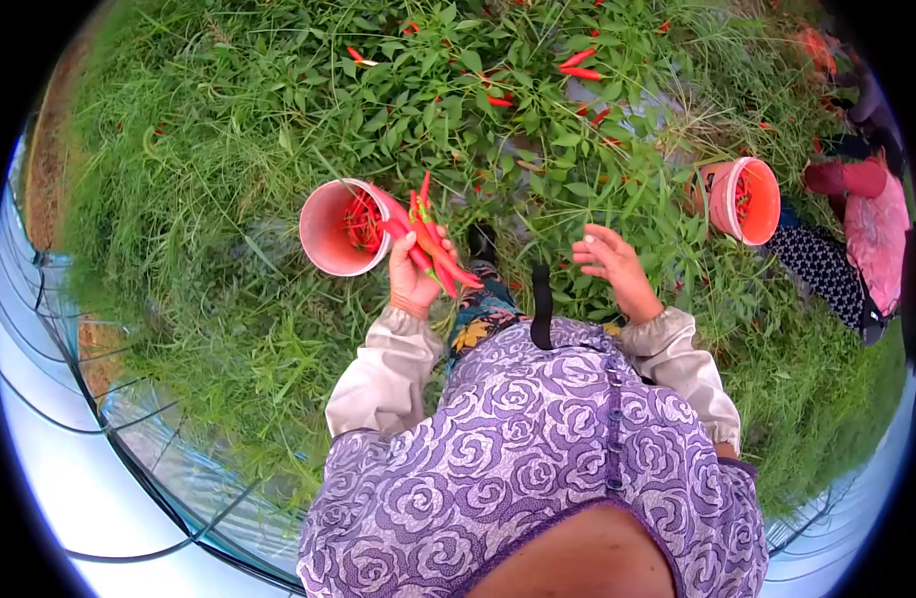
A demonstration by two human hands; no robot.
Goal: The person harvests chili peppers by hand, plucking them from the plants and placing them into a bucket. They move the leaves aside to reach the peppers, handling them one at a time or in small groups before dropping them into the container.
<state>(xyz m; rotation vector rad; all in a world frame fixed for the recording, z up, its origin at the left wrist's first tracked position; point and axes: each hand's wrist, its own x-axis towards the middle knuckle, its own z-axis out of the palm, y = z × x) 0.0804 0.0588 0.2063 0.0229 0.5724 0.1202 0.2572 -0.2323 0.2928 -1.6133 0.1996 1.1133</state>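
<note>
My left hand (pixel 411 276) is wrapped round a bunch of long red chili peppers (pixel 430 242), some with green stems, which stick out above and to the right of the fingers. Just left of it is a pinkish-white bucket (pixel 325 231) tilted toward me, with red chili peppers (pixel 361 221) inside. My right hand (pixel 615 269) is held over the plants, fingers apart, with nothing in it. Ahead of both hands, leafy pepper plants (pixel 418 110) carry more ripe red chilies (pixel 581 72).
On the right stands a second pink bucket (pixel 717 199) holding red chilies. Beside it a person in a pink top (pixel 872 239) bends among the plants. Tall grass (pixel 179 199) grows thickly on the left, near a wall of dark bars and pale sheeting (pixel 139 468).
</note>
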